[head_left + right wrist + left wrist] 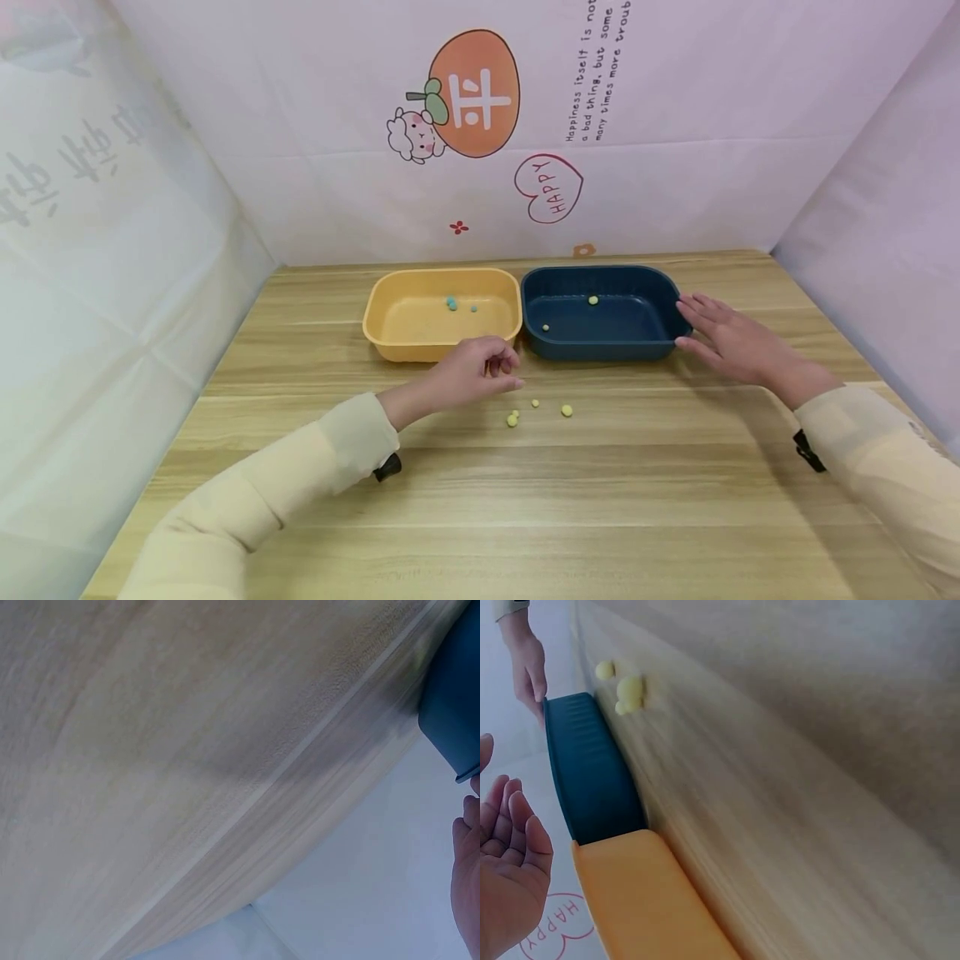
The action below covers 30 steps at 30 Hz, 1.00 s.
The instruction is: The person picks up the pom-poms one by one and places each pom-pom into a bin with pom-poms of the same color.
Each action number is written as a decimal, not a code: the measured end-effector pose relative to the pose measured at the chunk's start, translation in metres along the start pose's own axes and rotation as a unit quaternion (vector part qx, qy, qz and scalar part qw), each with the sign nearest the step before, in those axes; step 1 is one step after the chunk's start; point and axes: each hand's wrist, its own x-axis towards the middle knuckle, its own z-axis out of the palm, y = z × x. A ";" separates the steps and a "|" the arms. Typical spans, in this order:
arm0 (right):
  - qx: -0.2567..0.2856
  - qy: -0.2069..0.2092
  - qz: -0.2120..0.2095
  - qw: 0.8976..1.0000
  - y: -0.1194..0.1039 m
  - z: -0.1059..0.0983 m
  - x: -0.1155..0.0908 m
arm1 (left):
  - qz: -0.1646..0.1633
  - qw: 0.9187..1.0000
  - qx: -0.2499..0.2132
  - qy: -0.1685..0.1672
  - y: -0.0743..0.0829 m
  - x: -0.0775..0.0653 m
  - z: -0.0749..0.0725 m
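Note:
My left hand (474, 375) hovers in front of the yellow bin (442, 353), fingers loosely bent and thumb apart. Nothing shows in its grasp, and the left wrist view finds the palm (510, 889) bare. Just beyond the thumb, several small yellow balls (566, 411) lie on the wooden table. My right hand (738, 340) touches the right end of the dark blue bin (607, 350) with fairly straight fingers. Inside that bin are a yellow ball (593, 300) and a smaller yellow one (546, 327). The yellow bin holds a few small blue balls (452, 305).
Both bins stand side by side at the back of the wooden table (525, 517). Behind them rises a white printed cloth (322, 192), with white cloth walls on the left (112, 275) and right (885, 225). Each wrist wears a dark device (387, 467) below the sleeve.

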 end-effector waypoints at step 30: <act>-0.007 -0.008 0.004 1.000 -0.004 -0.004 0.000 | -0.043 0.996 -0.015 -0.074 -0.019 -0.022 0.032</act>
